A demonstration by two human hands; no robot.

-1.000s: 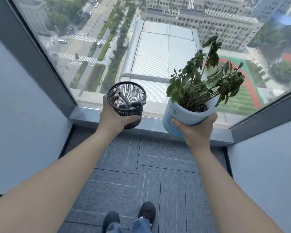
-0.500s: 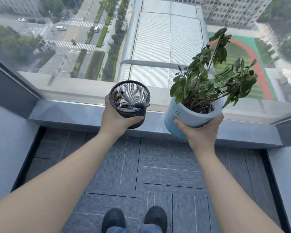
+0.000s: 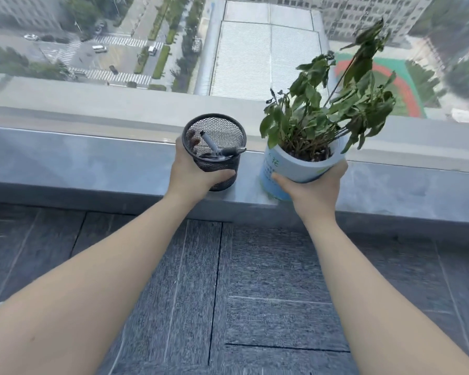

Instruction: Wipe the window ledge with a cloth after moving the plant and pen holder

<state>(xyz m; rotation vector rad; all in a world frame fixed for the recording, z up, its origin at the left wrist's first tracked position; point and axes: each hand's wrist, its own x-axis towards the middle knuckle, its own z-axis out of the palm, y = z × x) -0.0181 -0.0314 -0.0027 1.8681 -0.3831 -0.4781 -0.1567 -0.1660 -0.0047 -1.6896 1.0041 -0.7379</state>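
A: Where are the hands?

B: Both are out over the ledge (image 3: 92,163), one thing in each. The left hand (image 3: 192,171) is wrapped around the holder (image 3: 214,147), thumb across its near side, fingers hidden behind the mesh.

A: And the right?

B: The right hand (image 3: 313,185) grips the pot (image 3: 290,166) from the near side, thumb on the left, fingers curling round the right wall.

A: Are they set down or lifted?

B: I cannot tell for sure. The holder's base shows against the top of the ledge, near its front edge, and the pot's base sits at about the same line. Contact is not clear for either. Both tilt a little toward the window (image 3: 255,50).

A: What is in the holder?

B: A grey pen (image 3: 222,151) lying slanted across the inside. Something brownish shows through the mesh at the left; too blurred to name.

A: The plant?

B: The plant (image 3: 333,109) is leafy green, drooping, with one tall stem reaching up to the right. The pot is white with a light blue label and some green writing.

A: How close are the two?

B: Side by side, holder left, pot right, a narrow gap between them, not touching.

A: A cloth?

B: I see none in this view. Below the ledge is grey carpet (image 3: 255,293) in tiles.
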